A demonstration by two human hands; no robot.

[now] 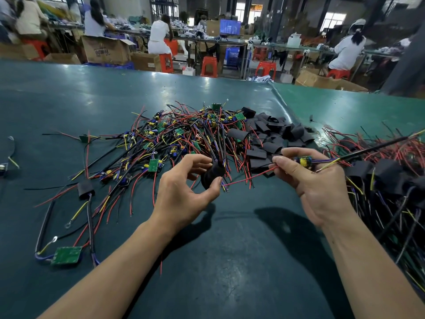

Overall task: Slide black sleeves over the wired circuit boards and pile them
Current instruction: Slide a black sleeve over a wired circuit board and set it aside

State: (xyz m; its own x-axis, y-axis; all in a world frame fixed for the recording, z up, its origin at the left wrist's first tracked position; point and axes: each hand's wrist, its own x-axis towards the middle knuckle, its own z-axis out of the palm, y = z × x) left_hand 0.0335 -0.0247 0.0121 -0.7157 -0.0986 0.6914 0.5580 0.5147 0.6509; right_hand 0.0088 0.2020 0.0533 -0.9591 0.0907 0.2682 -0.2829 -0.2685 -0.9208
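Observation:
My left hand (pixel 184 192) pinches a black sleeve (pixel 212 174) between thumb and fingers, its opening turned toward the right. My right hand (pixel 315 180) grips a small wired circuit board (pixel 304 161); its red wire runs left toward the sleeve, and its black, yellow and purple wires trail off to the right. Behind my hands lies a tangled heap of bare wired boards (pixel 184 134). A pile of loose black sleeves (pixel 273 134) sits just right of that heap. Sleeved boards with their wires are piled at the right (pixel 386 178).
All of it lies on a dark green table (pixel 230 249). At the left lie a bare green board (pixel 66 255) and one sleeved board (pixel 85 189) with long wires. Across the aisle, people sit on red stools at benches among cardboard boxes.

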